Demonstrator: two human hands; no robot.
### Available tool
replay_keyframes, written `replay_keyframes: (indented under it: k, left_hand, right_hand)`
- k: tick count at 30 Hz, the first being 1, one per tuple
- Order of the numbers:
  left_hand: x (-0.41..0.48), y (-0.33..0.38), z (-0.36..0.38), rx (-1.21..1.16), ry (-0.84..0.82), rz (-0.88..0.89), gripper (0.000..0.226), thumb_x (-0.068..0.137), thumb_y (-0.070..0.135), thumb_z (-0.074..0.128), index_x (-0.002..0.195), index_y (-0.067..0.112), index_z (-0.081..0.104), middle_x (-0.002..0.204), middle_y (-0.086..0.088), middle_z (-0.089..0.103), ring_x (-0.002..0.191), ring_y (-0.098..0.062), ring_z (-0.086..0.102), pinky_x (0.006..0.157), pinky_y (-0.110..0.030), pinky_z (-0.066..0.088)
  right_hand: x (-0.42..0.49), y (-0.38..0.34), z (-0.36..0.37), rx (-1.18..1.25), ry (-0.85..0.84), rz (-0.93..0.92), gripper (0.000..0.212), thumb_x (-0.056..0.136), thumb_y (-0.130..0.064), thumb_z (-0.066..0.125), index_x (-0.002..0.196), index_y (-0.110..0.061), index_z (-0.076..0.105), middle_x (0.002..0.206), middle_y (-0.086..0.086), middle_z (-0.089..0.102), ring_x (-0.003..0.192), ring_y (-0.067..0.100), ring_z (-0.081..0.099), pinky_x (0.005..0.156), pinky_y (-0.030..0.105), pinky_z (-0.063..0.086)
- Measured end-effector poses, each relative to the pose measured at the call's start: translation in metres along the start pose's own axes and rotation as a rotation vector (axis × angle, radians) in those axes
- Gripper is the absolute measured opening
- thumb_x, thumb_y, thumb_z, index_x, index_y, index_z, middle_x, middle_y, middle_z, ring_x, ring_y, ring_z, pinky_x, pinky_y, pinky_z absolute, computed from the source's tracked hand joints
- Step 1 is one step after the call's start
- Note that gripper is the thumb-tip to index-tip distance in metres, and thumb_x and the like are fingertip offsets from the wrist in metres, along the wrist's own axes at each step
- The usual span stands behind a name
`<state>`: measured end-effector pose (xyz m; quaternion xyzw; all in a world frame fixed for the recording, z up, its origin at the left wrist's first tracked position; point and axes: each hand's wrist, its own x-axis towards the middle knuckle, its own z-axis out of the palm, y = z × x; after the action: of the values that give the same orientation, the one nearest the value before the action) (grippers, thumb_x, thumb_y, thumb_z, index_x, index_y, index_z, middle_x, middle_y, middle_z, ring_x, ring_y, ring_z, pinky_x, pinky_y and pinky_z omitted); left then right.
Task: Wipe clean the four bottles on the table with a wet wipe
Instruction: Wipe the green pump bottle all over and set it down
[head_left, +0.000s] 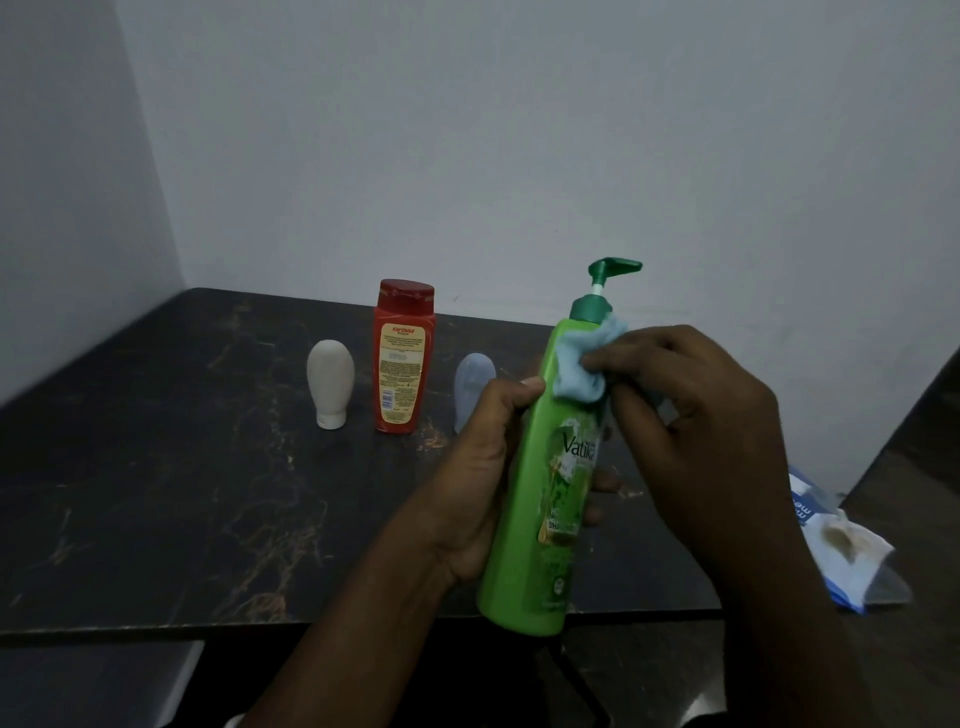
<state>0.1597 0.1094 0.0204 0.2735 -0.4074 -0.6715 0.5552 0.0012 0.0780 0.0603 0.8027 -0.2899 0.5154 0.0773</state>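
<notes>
My left hand (480, 467) grips a tall green pump bottle (540, 519) around its middle and holds it tilted above the dark table (156, 493). My right hand (696, 415) pinches a crumpled pale blue wet wipe (582, 364) against the bottle's shoulder, just below the dark green pump. Behind, three bottles stand on the table: a white one (330, 382) cap-down at the left, a red one (402, 358) with a label in the middle, and a pale blue one (470, 387) partly hidden by my left hand.
A blue and white wet wipe pack (852, 551) lies at the right, past the table's right edge. Pale walls meet in a corner behind the table. The table's front edge runs across the lower part of the view.
</notes>
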Motion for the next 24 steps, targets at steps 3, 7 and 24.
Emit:
replay_keyframes:
  k: [3,7,24]
  left_hand:
    - [-0.001,0.0,0.001,0.053,-0.026,-0.024,0.056,0.086,0.057,0.047,0.108,0.016,0.078,0.108,-0.019,0.067,0.088,-0.033,0.068,0.079,-0.044,0.054]
    - [-0.001,0.0,-0.002,0.091,-0.014,-0.012,0.057,0.085,0.053,0.049,0.119,0.014,0.071,0.106,-0.015,0.071,0.088,-0.033,0.069,0.078,-0.044,0.055]
    - [0.002,-0.004,-0.003,0.266,0.04,0.105,0.07,0.081,0.055,0.054,0.144,0.024,0.051,0.12,-0.019,0.069,0.092,-0.037,0.07,0.074,-0.047,0.059]
  right_hand:
    - [0.0,0.005,0.0,-0.052,0.083,0.097,0.027,0.09,0.005,0.066,0.11,-0.011,0.075,0.104,0.006,0.07,0.094,0.008,0.059,0.083,0.007,0.04]
    - [-0.001,-0.004,0.0,-0.002,0.085,0.066,0.028,0.089,0.007,0.066,0.112,-0.007,0.074,0.106,0.006,0.067,0.098,0.005,0.056,0.086,0.007,0.038]
    - [0.001,0.007,0.004,0.186,0.133,0.095,0.018,0.094,0.004,0.063,0.102,-0.009,0.073,0.098,0.002,0.067,0.097,0.012,0.064,0.082,0.026,0.051]
